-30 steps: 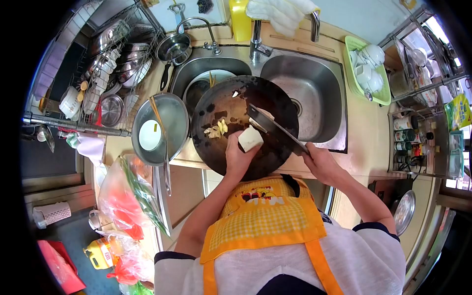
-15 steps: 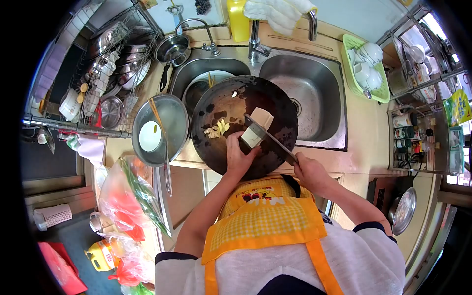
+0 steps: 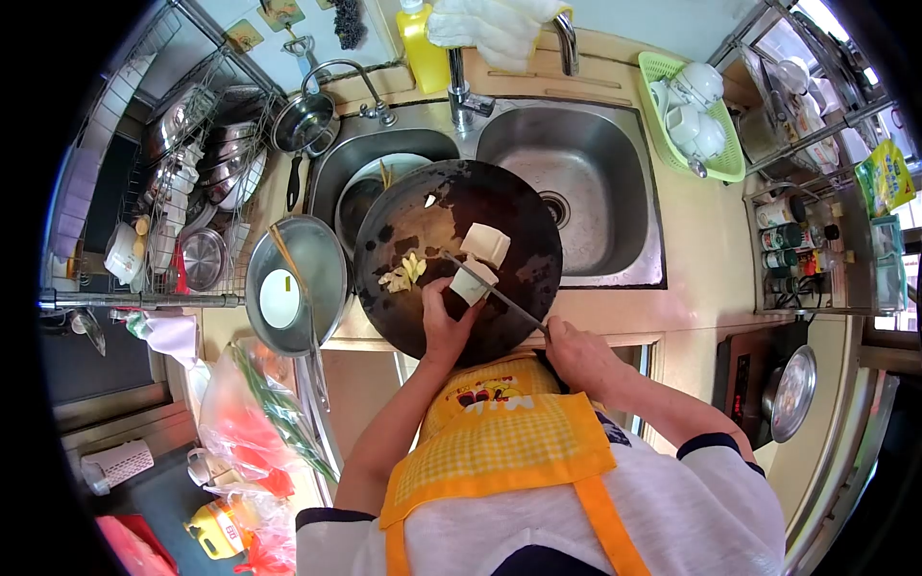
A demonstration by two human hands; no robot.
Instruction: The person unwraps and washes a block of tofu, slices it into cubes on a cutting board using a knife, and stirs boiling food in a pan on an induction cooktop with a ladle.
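Round, stained board (image 3: pixel 408 216) beneath smooth, squared blocks (image 3: pixel 486 244)

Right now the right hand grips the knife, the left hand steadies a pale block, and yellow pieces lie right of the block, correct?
Not quite: the head view shows the yellow pieces left of the pale block. The right hand grips the knife, and the left hand steadies the pale block.

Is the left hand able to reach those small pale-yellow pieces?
Probably yes: the small pale-yellow pieces lie beside the left hand, nothing between, though it holds a white squarish block.
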